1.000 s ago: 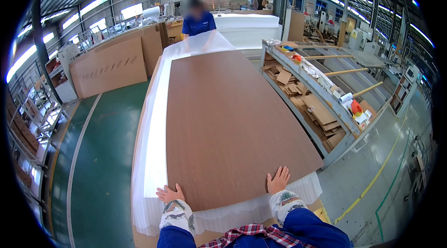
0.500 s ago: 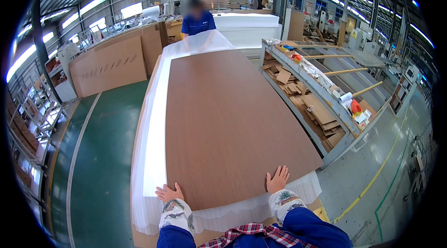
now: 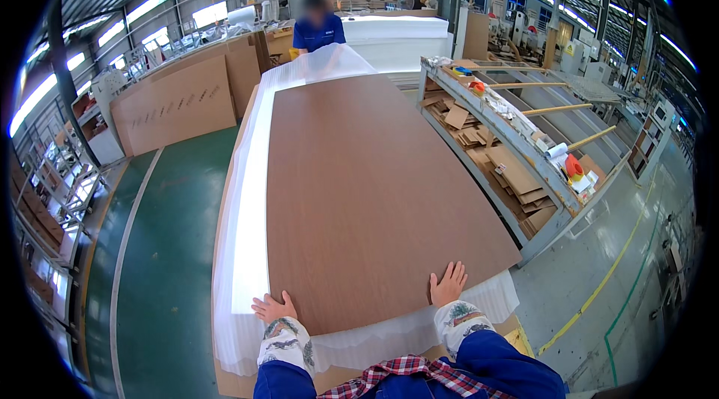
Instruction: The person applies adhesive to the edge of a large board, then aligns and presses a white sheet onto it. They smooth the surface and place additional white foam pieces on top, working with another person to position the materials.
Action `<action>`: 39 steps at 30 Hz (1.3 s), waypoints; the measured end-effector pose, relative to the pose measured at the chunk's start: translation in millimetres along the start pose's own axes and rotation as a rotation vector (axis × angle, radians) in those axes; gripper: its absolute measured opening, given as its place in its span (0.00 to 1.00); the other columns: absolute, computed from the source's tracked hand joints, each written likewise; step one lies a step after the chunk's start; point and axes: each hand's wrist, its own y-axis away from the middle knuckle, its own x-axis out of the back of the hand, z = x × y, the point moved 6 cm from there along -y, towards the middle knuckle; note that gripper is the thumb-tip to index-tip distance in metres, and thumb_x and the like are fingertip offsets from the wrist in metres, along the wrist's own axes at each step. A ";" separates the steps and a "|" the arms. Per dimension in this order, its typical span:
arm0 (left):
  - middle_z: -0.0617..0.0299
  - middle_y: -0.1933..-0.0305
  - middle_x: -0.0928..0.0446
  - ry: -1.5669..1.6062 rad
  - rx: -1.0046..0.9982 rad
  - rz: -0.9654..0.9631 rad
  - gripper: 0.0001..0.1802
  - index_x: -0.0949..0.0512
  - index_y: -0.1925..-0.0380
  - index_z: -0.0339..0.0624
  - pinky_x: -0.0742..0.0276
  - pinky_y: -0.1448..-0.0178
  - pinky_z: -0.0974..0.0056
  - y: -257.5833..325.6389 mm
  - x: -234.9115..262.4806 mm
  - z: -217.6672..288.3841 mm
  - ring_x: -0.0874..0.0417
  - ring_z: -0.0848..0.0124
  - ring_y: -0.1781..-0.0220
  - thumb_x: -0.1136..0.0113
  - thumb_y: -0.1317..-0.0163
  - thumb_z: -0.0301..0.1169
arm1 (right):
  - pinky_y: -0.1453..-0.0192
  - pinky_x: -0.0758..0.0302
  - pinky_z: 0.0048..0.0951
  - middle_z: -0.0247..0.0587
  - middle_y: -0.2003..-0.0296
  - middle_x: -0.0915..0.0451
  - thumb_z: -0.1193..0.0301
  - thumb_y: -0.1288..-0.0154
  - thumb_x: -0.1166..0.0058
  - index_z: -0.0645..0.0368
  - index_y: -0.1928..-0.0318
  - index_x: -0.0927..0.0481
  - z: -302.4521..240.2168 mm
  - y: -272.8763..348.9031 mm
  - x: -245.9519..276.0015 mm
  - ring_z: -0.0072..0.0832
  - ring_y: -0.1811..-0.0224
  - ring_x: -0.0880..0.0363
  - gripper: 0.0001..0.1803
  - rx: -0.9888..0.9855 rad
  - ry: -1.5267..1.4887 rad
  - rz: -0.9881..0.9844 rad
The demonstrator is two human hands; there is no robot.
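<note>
A large brown wood-grain panel [image 3: 374,204] lies flat in front of me. Beneath it, white foam sheeting [image 3: 251,249] shows along the left side and spills out at the near edge. My left hand [image 3: 275,307] rests with fingers spread at the panel's near left corner, partly over the white strip. Flat on the panel near its right end of the close edge is my right hand [image 3: 448,284], fingers stretched out. Neither hand grips anything. At the far end, a person in a blue shirt [image 3: 319,33] stands behind raised translucent sheeting [image 3: 329,59]; that person's hands are hidden.
To the right stands a metal-framed rack [image 3: 517,167] holding cardboard pieces [image 3: 513,170], with an orange tape roll [image 3: 574,167] on its ledge. Large cardboard sheets [image 3: 176,107] lean at the left beyond the green floor [image 3: 180,212]. A white stack [image 3: 397,43] stands at the back.
The panel's far edge appears slightly higher in the picture, and the view has shifted a little. Both hands keep nearly the same place on the panel.
</note>
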 end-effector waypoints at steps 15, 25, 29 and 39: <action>0.39 0.37 0.48 0.005 0.011 -0.026 0.33 0.35 0.48 0.39 0.56 0.33 0.45 0.2 3.9 1.3 0.52 0.43 0.34 0.51 0.45 0.53 | 0.33 0.58 0.50 0.61 0.39 0.49 0.55 0.44 0.53 0.69 0.41 0.42 -0.8 -0.6 -0.2 0.51 0.35 0.54 0.37 -0.016 0.000 -0.021; 0.39 0.37 0.48 -0.001 0.006 -0.026 0.33 0.36 0.47 0.38 0.56 0.33 0.46 -0.4 0.3 -0.1 0.52 0.43 0.34 0.52 0.44 0.53 | 0.33 0.57 0.49 0.61 0.39 0.48 0.55 0.44 0.53 0.69 0.42 0.42 -0.7 0.2 0.3 0.51 0.35 0.53 0.36 -0.007 0.004 -0.001; 0.39 0.37 0.48 -0.001 0.007 -0.024 0.33 0.36 0.47 0.38 0.56 0.33 0.46 0.2 2.1 0.7 0.52 0.43 0.34 0.53 0.44 0.53 | 0.33 0.57 0.49 0.61 0.39 0.48 0.55 0.43 0.53 0.68 0.42 0.42 -1.0 -0.2 1.0 0.50 0.35 0.54 0.36 -0.009 0.010 -0.006; 0.39 0.36 0.50 -0.021 0.009 -0.061 0.34 0.36 0.45 0.39 0.56 0.33 0.46 -0.6 2.8 1.2 0.53 0.44 0.33 0.56 0.43 0.54 | 0.33 0.57 0.49 0.60 0.39 0.48 0.54 0.44 0.53 0.68 0.42 0.42 0.5 0.0 -1.1 0.51 0.35 0.53 0.36 -0.007 0.010 -0.003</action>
